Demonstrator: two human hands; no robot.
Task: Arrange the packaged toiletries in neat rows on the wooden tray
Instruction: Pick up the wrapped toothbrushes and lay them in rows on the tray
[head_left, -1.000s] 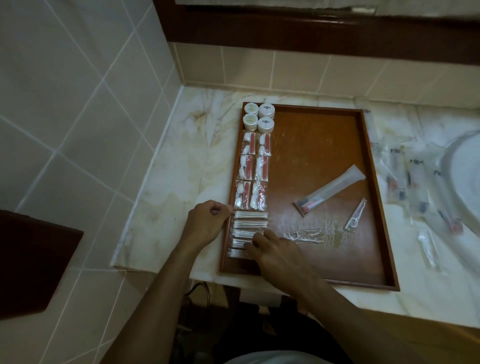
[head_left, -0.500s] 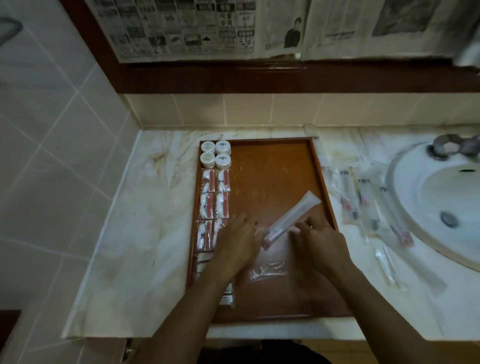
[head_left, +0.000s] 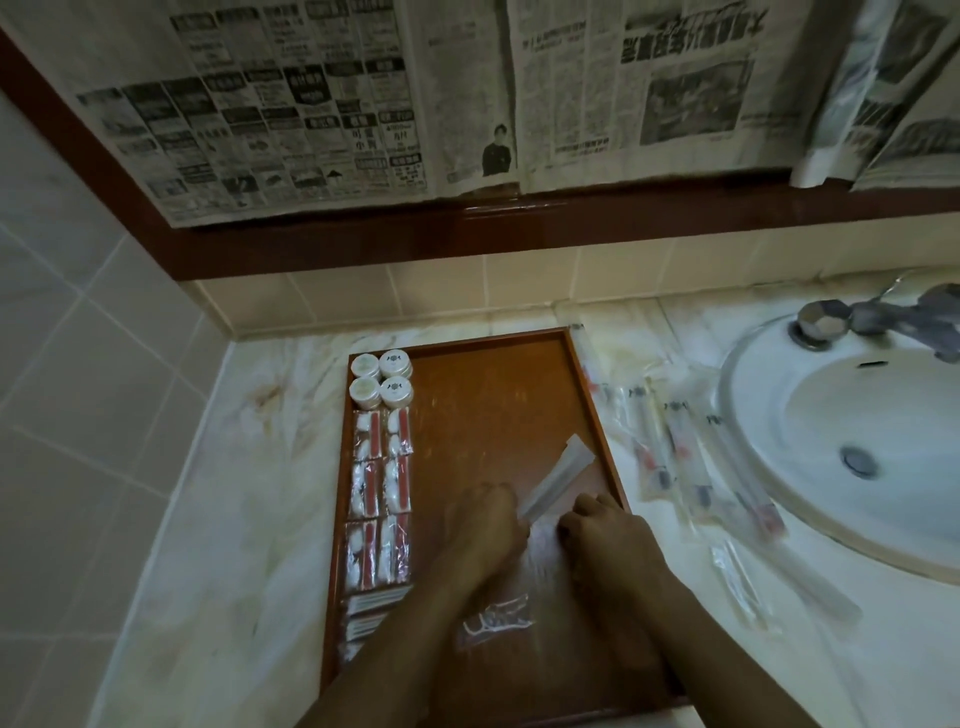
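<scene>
The wooden tray (head_left: 493, 410) lies on the marble counter. Down its left side run rows of white jars (head_left: 383, 379), red-and-white sachets (head_left: 381, 493) and flat white packets (head_left: 371, 613). A long clear packet (head_left: 558, 478) lies slantwise in the tray's middle. My left hand (head_left: 485, 525) pinches its near end. Just to the right of that end is my right hand (head_left: 605, 540), fingers curled down onto the tray; what is under them is hidden. Nearer me, between my forearms, lies a clear packet of floss picks (head_left: 496, 621).
Several loose clear toothbrush packets (head_left: 680, 452) are scattered on the counter between the tray and the white sink (head_left: 857, 441). A smaller packet (head_left: 735, 577) lies near the counter's front. A metal faucet (head_left: 831, 322) stands behind the basin. Tiled wall rises at left.
Both hands left the flat white packets at the tray's near left and came to the long packet in the middle. My view tilted up, bringing in the newspaper-covered mirror.
</scene>
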